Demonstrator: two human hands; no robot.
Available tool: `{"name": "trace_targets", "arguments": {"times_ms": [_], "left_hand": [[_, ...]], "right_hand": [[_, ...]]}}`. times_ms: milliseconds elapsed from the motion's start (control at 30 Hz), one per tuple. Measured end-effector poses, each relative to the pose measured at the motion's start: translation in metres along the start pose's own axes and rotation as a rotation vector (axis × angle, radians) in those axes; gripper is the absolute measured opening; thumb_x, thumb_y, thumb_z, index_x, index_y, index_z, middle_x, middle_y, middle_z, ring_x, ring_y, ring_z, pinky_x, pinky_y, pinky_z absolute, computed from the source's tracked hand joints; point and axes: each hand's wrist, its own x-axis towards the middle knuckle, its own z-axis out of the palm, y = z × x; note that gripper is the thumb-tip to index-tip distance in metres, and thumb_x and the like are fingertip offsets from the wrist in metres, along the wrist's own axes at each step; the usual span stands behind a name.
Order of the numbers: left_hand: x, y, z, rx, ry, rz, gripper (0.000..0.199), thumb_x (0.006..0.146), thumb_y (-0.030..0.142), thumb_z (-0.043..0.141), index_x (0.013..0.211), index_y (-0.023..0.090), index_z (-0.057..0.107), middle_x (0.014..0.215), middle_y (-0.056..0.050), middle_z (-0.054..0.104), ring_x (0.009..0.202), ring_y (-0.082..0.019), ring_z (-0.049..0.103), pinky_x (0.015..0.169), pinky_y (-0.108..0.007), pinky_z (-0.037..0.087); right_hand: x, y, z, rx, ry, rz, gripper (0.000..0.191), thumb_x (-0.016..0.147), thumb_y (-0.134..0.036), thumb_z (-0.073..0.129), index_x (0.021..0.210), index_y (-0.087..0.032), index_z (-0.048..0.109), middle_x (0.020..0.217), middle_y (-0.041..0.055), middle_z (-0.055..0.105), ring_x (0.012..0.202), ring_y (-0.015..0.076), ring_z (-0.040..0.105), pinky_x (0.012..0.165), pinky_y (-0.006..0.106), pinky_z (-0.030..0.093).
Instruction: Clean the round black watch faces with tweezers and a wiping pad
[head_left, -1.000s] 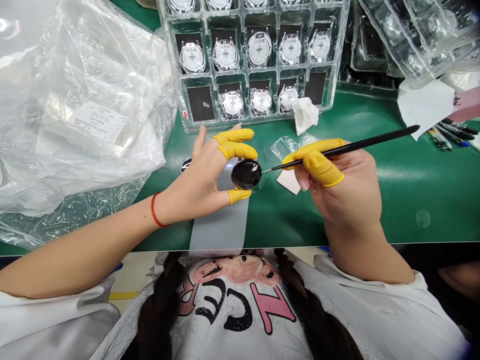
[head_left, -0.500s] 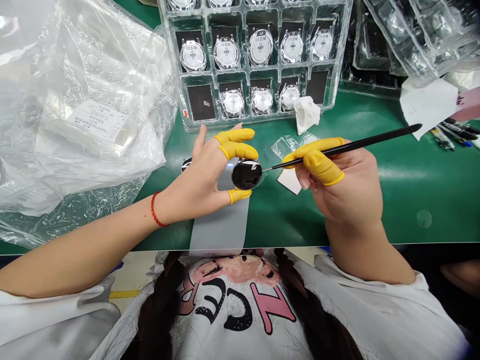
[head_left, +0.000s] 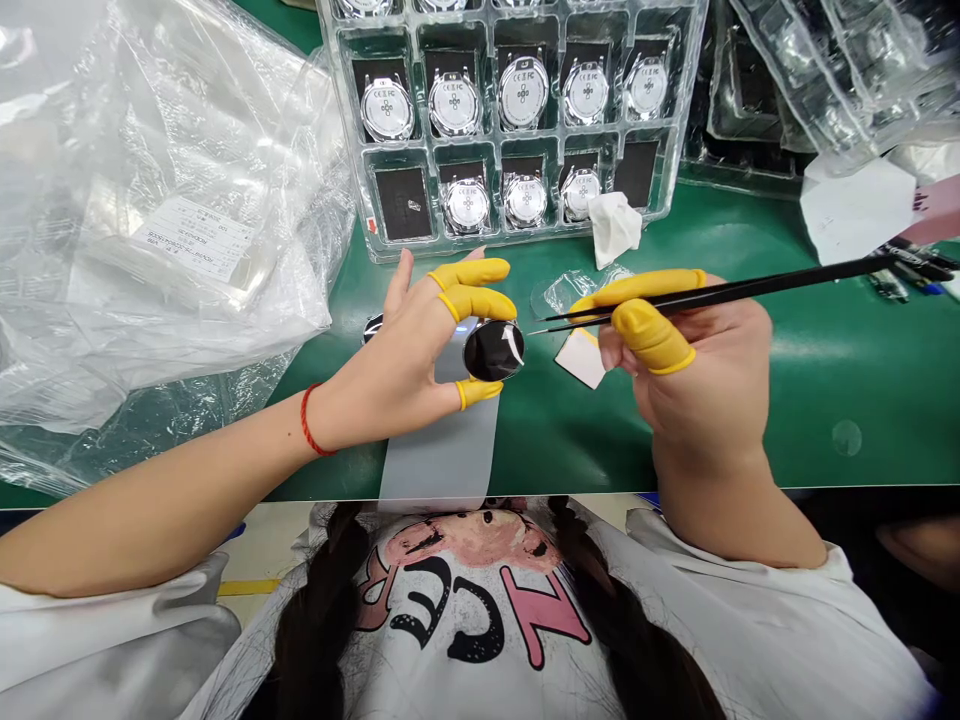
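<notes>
Between the yellow-cotted thumb and fingers of my left hand (head_left: 420, 350) is a round watch case (head_left: 493, 350), its glossy black face turned up. My right hand (head_left: 697, 360), also in yellow finger cots, grips black tweezers (head_left: 720, 294). The tweezers' two tips stand slightly apart, just right of the watch case and not touching it. Beneath my left hand lies a pale translucent sheet (head_left: 439, 460) at the bench edge. Another shiny round piece (head_left: 372, 327) is partly hidden behind that hand. A small whitish square pad (head_left: 581, 358) lies under the tweezers.
A clear compartment tray (head_left: 495, 140) holds several watch cases, backs up. A crumpled white tissue (head_left: 615, 228) touches its front edge. Plastic bags (head_left: 187, 180) cover the left side. Stacked clear trays (head_left: 832, 80) and pens (head_left: 907, 270) are at right on the green bench (head_left: 847, 370).
My right hand has moved slightly right, drawing the tweezers back from the watch case's edge. The tweezers' tips have spread apart. My left hand keeps its place.
</notes>
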Motion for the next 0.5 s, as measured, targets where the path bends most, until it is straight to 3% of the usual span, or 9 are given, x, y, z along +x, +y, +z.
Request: {"name": "trace_targets", "arguments": {"times_ms": [100,200,300,400,500], "left_hand": [[0.003,-0.001,-0.002,0.035,0.007,-0.014,0.045,0.084,0.027,0.073,0.124,0.027,0.051,0.145,-0.006,0.054,0.146,-0.031,0.044,0.128,-0.069,0.007],[0.008,-0.006,-0.016,0.100,0.046,-0.106,0.048,0.080,0.026,0.076,0.123,0.022,0.055,0.133,-0.008,0.059,0.134,-0.031,0.054,0.123,-0.062,0.032],[0.009,-0.016,-0.046,0.137,0.040,-0.310,0.060,0.075,0.025,0.081,0.128,0.014,0.057,0.123,-0.009,0.061,0.118,-0.029,0.062,0.105,-0.052,0.052],[0.005,-0.025,-0.076,0.195,-0.092,-0.429,0.070,0.066,0.043,0.088,0.125,0.017,0.063,0.111,-0.004,0.065,0.102,-0.027,0.066,0.094,-0.052,0.057],[0.000,-0.028,-0.092,0.285,-0.176,-0.434,0.074,0.062,0.066,0.081,0.120,0.022,0.067,0.103,0.001,0.067,0.092,-0.024,0.068,0.088,-0.052,0.058]], "right_hand": [[0.001,-0.003,0.000,-0.004,0.074,-0.064,0.006,0.084,-0.033,0.079,0.089,-0.030,0.080,0.088,-0.0038,0.075,0.053,0.0055,0.059,0.047,0.024,0.048],[0.004,-0.002,0.000,-0.049,0.113,-0.101,0.013,0.087,-0.042,0.074,0.088,-0.029,0.079,0.081,-0.0037,0.073,0.051,0.0058,0.058,0.045,0.024,0.042],[0.008,0.001,-0.003,-0.102,0.146,-0.123,0.023,0.090,-0.048,0.070,0.086,-0.027,0.078,0.073,-0.0031,0.069,0.053,0.0076,0.059,0.046,0.026,0.040],[0.012,0.006,-0.007,-0.180,0.126,-0.160,0.024,0.094,-0.045,0.065,0.083,-0.026,0.075,0.078,-0.0017,0.072,0.066,0.0118,0.066,0.059,0.029,0.048],[0.011,0.009,-0.009,-0.410,0.006,-0.146,0.021,0.098,-0.034,0.056,0.086,-0.026,0.071,0.086,-0.0006,0.074,0.082,0.0154,0.069,0.076,0.034,0.053]]}}
